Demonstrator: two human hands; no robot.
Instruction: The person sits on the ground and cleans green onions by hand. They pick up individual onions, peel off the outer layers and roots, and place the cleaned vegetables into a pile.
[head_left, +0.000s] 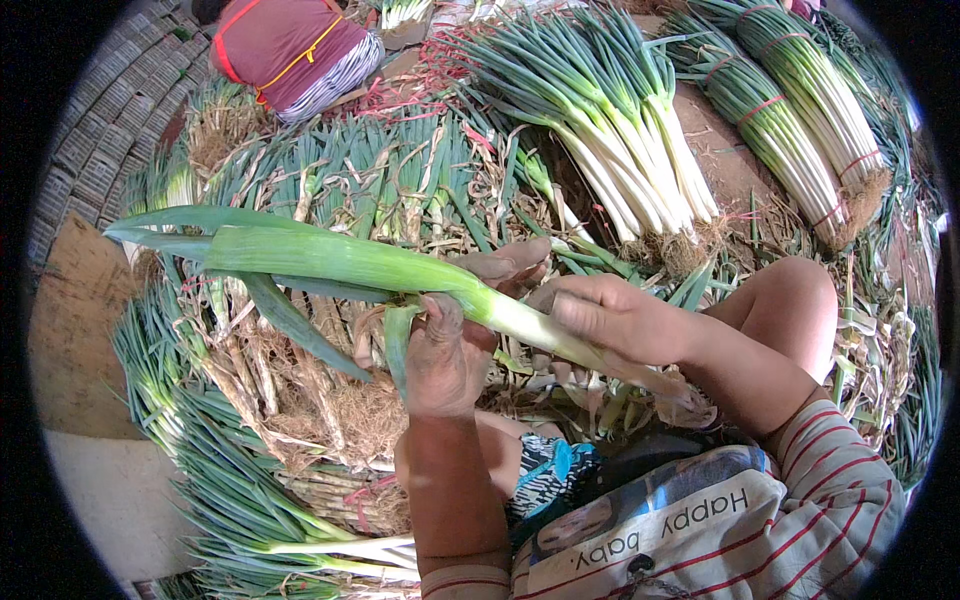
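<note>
One large green onion (352, 262) lies across the middle of the view, its green leaves to the left and its pale stem towards the right. My left hand (457, 345) is under and around it where green turns to white, thumb in front, with a torn leaf hanging beside the thumb. My right hand (607, 315) grips the white stem further right. Dry, brownish outer skin (667, 390) trails from the stem's lower end below my right hand. The root end cannot be made out clearly.
Untrimmed green onions (315, 375) with dry leaves are heaped in front. Cleaned green onions (622, 165) lie beyond, and tied bundles (795, 127) at the upper right. More lie at the lower left (285, 517). Another person (292, 52) is at the upper left. Peeled leaf waste (874, 352) lies right.
</note>
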